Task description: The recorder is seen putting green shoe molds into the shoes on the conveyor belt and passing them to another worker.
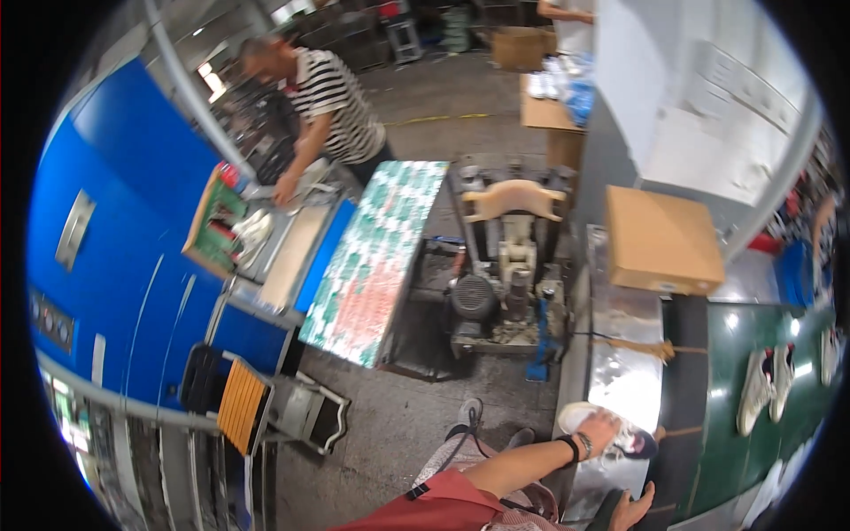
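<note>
My left hand (599,431) reaches across to the metal ledge and is closed over a white shoe (577,413), its rounded end showing past my fingers. Beside the same hand lies a dark-and-white part of a shoe (636,442); whether it belongs to the same shoe or a second one I cannot tell. Lower down, near the picture's edge, my right hand (630,511) is partly cut off. Its fingers and thumb are apart, and nothing shows in it. The shiny metal ledge (624,354) runs beneath the shoe.
Right of the ledge, a green conveyor belt (722,398) carries white shoes (757,389). A cardboard box (664,239) stands at its far end. Ahead are a press machine (513,257) and a speckled green-and-red tabletop (376,265). A folding chair (243,403) and a person in stripes (332,106) are left.
</note>
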The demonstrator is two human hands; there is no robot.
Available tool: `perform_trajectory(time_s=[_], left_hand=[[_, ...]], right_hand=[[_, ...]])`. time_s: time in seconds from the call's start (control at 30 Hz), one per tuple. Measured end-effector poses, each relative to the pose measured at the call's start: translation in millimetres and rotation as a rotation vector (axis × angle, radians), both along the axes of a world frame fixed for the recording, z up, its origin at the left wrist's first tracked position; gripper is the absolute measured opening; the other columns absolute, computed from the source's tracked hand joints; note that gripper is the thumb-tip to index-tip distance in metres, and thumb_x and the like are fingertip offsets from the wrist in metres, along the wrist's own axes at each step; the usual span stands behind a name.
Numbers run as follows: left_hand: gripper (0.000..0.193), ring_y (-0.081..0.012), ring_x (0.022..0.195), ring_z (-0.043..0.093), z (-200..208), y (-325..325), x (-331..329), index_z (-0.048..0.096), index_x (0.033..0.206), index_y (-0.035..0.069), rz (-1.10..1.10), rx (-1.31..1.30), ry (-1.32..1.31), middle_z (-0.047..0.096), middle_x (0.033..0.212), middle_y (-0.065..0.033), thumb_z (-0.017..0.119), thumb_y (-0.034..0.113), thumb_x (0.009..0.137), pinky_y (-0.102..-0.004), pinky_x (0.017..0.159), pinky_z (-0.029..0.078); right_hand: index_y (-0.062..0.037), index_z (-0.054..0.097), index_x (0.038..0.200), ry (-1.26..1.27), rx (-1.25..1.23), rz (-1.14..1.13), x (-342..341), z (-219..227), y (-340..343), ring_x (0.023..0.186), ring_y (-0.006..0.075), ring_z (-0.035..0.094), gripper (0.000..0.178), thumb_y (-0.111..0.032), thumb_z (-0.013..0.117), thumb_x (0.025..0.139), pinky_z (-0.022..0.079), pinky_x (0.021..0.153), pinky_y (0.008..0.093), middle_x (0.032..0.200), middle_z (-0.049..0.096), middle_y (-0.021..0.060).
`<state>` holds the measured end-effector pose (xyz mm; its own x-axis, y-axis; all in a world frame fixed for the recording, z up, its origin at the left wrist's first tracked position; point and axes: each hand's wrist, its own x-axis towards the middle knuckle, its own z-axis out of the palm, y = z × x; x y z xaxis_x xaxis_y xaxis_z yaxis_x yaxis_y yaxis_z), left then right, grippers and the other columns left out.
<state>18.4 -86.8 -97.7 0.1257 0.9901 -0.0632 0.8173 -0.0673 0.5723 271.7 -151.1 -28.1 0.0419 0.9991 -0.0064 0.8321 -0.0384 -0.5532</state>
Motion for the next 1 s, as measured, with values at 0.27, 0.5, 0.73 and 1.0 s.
perform_trajectory(time_s=[0.27,0.5,0.73,1.0], left_hand=[[0.036,-0.0384,0.120,0.059,22.9,-99.0,-162.4,0.060,0.113,0.001,0.318,0.002,-0.216,0.064,0.121,-0.0208,0.069,0.012,0.081,-0.0472,0.098,0.052],[0.040,-0.0442,0.103,0.069,-28.5,-285.8,-365.7,0.062,0.113,0.000,0.667,-0.446,-0.156,0.072,0.105,-0.0266,0.069,0.029,0.086,-0.0535,0.090,0.055],[0.046,-0.0413,0.111,0.067,-37.8,-412.9,-454.2,0.067,0.122,0.002,0.805,-0.805,-0.139,0.070,0.116,-0.0263,0.066,0.035,0.089,-0.0499,0.095,0.054],[0.054,-0.0369,0.120,0.065,-30.4,-413.4,-450.2,0.062,0.135,0.007,0.959,-0.968,-0.226,0.068,0.130,-0.0189,0.069,0.038,0.091,-0.0460,0.102,0.051]], right_hand=[[0.0036,0.066,0.122,-0.394,0.460,0.262,-71.5,-49.4,66.5,0.118,0.0411,0.058,0.056,-0.045,0.069,0.094,0.043,0.104,0.0529,0.123,0.066,0.0231],[-0.0012,0.066,0.123,0.619,-0.458,-0.323,-123.2,-46.9,67.8,0.087,0.0314,0.070,0.031,-0.016,0.058,0.097,0.057,0.073,0.0392,0.109,0.072,0.0142],[0.0129,0.064,0.118,0.389,-0.276,-0.275,-183.6,1.6,104.3,0.095,0.0292,0.070,0.039,0.000,0.075,0.083,0.061,0.072,0.0414,0.103,0.072,0.0203],[0.0022,0.062,0.127,0.212,-0.168,-0.155,-173.8,-3.3,199.3,0.088,0.0230,0.065,0.038,-0.001,0.067,0.089,0.055,0.070,0.0415,0.111,0.070,0.0111]])
